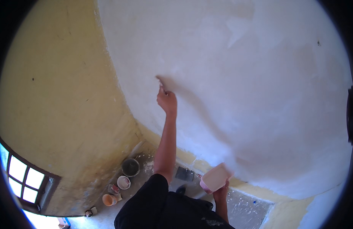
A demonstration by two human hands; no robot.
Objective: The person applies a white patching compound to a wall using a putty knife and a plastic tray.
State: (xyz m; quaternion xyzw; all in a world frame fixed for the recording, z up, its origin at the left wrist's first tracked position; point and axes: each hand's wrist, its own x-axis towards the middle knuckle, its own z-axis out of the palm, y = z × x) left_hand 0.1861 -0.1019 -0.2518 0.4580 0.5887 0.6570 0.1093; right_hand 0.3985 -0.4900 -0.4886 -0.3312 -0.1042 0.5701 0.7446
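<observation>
My left hand (167, 100) is raised to the white-coated wall (230, 76), fingers closed round the handle of a small putty knife (160, 81). Its blade is seen nearly edge-on and appears to touch the wall, left of the middle. Lower down and to the right, my right hand (221, 191) grips a pale pink rectangular tub (215, 178) from below and the side. The tub is tilted, and a pale, smooth surface shows at its top; whether this is its filling or its bare inside, I cannot tell.
A yellow wall (69, 84) meets the white one at a corner on the left; a barred window (25, 177) is at lower left. On the spattered floor stand a dark bucket (130, 167), a white bowl (124, 182) and an orange container (107, 200). A dark square (184, 174) lies near the wall.
</observation>
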